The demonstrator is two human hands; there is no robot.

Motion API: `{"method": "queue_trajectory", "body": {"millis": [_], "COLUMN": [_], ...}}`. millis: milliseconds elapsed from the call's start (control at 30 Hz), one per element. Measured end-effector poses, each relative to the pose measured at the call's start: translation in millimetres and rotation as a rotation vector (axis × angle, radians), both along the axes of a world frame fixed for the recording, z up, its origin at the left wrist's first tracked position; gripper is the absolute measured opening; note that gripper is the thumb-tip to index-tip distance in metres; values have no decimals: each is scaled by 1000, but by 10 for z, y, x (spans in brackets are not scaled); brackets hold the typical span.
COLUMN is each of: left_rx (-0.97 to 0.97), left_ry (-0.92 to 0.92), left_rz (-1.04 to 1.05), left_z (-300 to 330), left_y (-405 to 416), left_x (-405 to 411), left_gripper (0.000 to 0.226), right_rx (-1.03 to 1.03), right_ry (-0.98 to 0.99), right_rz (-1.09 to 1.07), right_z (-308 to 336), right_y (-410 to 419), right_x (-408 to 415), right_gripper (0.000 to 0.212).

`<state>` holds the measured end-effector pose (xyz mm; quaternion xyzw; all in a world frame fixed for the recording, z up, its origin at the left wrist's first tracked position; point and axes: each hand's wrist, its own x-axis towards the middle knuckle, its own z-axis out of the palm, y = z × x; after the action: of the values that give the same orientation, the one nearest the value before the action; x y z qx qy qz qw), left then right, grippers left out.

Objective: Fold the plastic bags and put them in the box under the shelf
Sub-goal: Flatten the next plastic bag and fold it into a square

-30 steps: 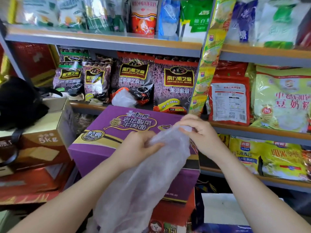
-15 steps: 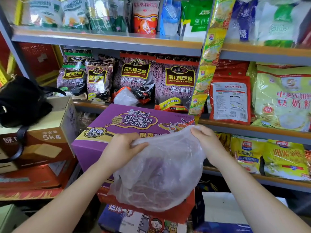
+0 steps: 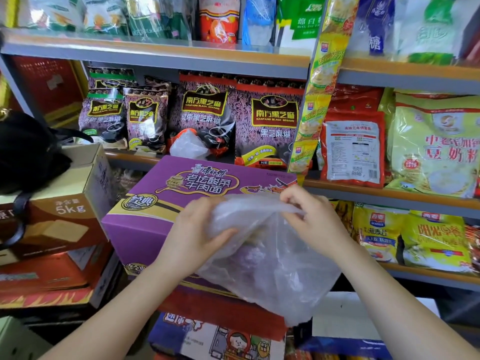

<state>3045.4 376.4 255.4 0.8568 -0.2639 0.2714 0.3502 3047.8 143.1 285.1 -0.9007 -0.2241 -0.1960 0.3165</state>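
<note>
Two bare hands work one thin, translucent plastic bag (image 3: 270, 258) in the air above the purple cardboard noodle carton (image 3: 155, 203), so the folding step seems under way. At nine o'clock of the bag, the left hand (image 3: 193, 236) grips its side, thumb pressed onto the film. At one o'clock, the right hand (image 3: 309, 214) pinches the top edge with curled fingers. Next, the film probably needs flattening and doubling over. Another crumpled clear bag (image 3: 187, 146) lies on the grey metal shelf (image 3: 135, 160) at twelve o'clock.
</note>
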Motion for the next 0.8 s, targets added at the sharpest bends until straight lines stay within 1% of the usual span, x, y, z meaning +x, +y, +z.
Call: {"method": "queue_trajectory", "body": {"millis": [67,100,133,167,200,267,300,367,433,500,567,600,633,667,733,800], "left_rx": [-163,-249,-329,-375,-380,-268,-177,-10,76,122,161,170,164,139,31,-68], "left_ry": [208,299,344,349,335,228,128,-62,-161,-221,-254,-253,-234,-194,-51,131], "left_rz": [74,66,28,-6,-26,-24,-23,-15,-15,-67,-105,-108,-102,-98,-123,-158], "left_z": [-37,-54,-67,-63,-47,-1,27,90,161,199,233,241,247,245,203,120], "left_y": [58,82,101,109,104,72,50,-5,-58,-89,-124,-136,-144,-144,-117,-68], "left_x": [63,97,122,127,116,62,34,-7,-19,-18,-34,-39,-45,-54,-57,-37], "left_gripper": [31,28,27,27,27,23,19,16,23,20,16,18,21,23,20,21], "right_rx": [167,222,254,253,208,56,55,177,274,298,324,344,358,367,449,564], "right_ry": [98,147,202,274,345,449,474,429,293,165,150,155,151,130,113,152], "right_rz": [11,16,26,37,40,61,92,149,127,116,124,127,121,97,10,-81], "right_z": [-26,-37,-65,-85,-110,-109,-75,74,246,371,456,459,472,471,462,410], "right_y": [-48,-55,-73,-97,-123,-151,-137,-41,83,193,279,287,294,284,243,197], "right_x": [-8,-7,3,9,21,7,-9,-64,-103,-119,-132,-118,-108,-76,14,129], "right_gripper": [27,24,20,12,8,33,40,46,42,30,7,8,14,17,19,22]}}
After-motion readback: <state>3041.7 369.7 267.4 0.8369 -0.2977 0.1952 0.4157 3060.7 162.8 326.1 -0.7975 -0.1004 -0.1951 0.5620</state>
